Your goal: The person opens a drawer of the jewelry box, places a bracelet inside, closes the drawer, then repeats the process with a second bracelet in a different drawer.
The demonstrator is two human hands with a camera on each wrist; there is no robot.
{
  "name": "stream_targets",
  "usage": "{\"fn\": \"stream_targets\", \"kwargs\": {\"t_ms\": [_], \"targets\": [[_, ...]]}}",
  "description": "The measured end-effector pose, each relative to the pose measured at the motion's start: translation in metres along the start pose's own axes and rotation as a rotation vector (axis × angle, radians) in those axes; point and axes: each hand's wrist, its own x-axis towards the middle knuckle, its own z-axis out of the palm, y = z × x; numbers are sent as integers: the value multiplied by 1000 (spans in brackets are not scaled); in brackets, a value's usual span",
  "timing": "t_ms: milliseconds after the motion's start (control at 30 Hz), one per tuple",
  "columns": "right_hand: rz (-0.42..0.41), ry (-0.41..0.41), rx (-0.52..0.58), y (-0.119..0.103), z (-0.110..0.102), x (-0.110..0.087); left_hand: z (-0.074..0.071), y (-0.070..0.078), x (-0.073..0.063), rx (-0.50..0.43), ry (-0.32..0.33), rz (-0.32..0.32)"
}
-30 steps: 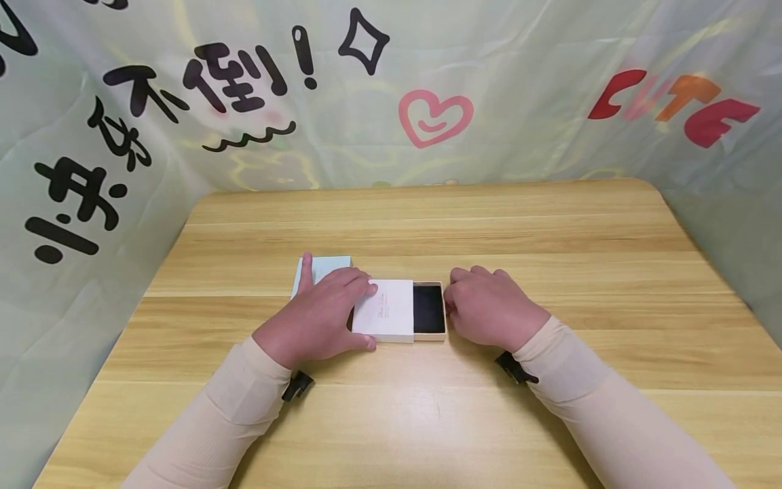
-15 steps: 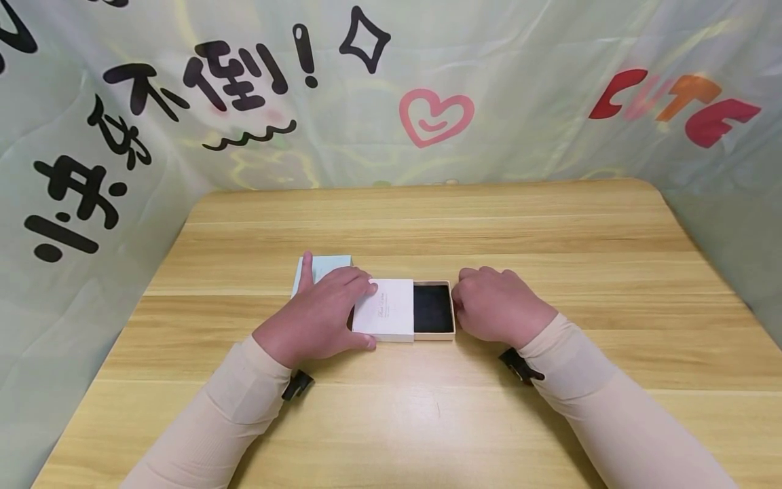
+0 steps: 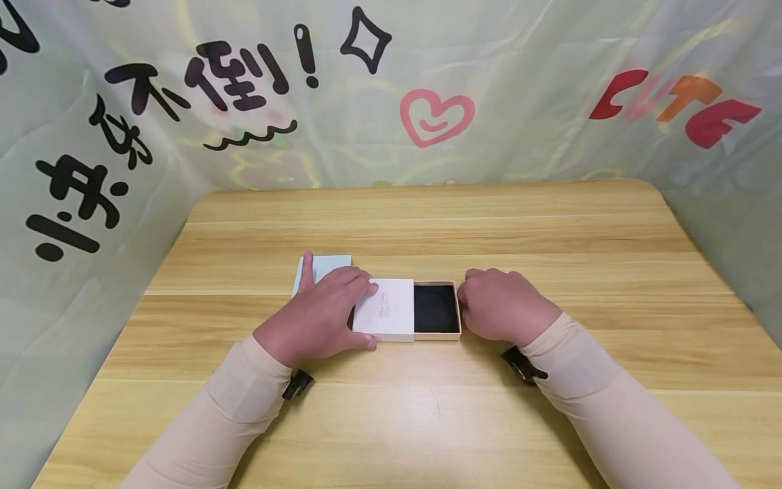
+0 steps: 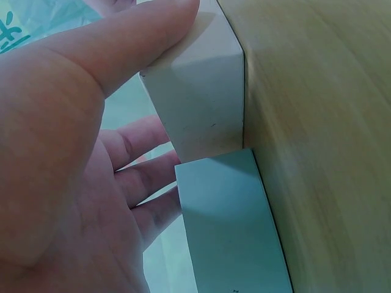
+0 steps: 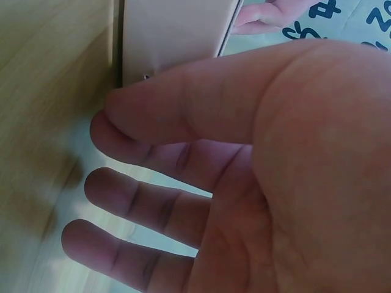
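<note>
A small drawer-style gift box lies on the wooden table. Its white outer sleeve, with fine pink print, is held by my left hand, thumb on the near side and fingers on the far side. To the right, a pale pink drawer sticks partly out of the sleeve, showing a black lining. At the drawer's end, my right hand has thumb and forefinger pinched together; what lies between them is hidden. The right wrist view shows the other fingers bent loosely, with the drawer's end just beyond.
A light blue box stands behind my left hand, partly covered by it; the left wrist view shows this blue box close to the sleeve's end. A printed cloth backdrop hangs behind the table.
My right hand has moved a little to the right, and the drawer has slid farther out of the sleeve with it. The left hand and the sleeve have stayed put.
</note>
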Motion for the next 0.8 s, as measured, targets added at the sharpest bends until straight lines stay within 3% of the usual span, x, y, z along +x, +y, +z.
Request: {"fn": "stream_targets", "kwargs": {"t_ms": [800], "targets": [[55,-56,40,2,-5,1,2,-1,0,9,10,5]]}}
